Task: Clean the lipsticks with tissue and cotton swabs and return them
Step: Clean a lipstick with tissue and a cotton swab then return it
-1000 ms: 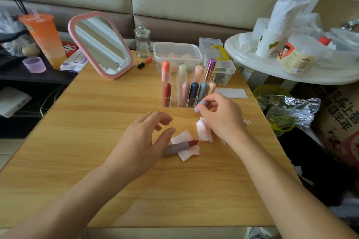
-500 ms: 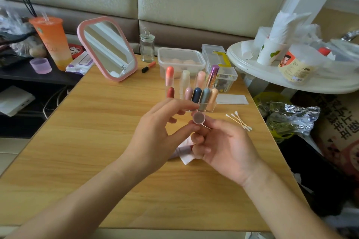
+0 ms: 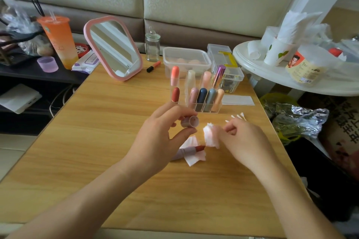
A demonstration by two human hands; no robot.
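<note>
**Cap in hand, tissue ready for its mouth**

The left hand [image 3: 161, 132] pinches the mauve lipstick cap [image 3: 190, 121] between thumb and fingers [image 3: 174, 111], lifted clear of the worktop [image 3: 116, 141]. The cap's open mouth is turned toward the right hand [image 3: 239, 137], whose fingers are curled round a crumpled tissue [image 3: 210, 135] just beside it.

The step in hand looks to be wiping out the cap. It should go best with the tissue twisted to a point narrow enough to enter, and the cap turned against it rather than the wad jammed in. The cap is small and smooth, so a firm pinch near its closed end would leave the rim free. The cotton swabs [image 3: 238, 116], lying just beyond the right hand, would likely reach the bottom corner better.

The uncapped lipstick [image 3: 191, 151] lies on its side on a second tissue [image 3: 194, 159] below the hands, red tip exposed. A careless wrist could smear or roll it. The clear organiser [image 3: 206, 107] holding the other lipsticks stands near, behind the hands, and could be knocked. The pink mirror [image 3: 114, 48], glass jar [image 3: 152, 45] and clear tub [image 3: 186, 58] sit well apart at the back.
</note>
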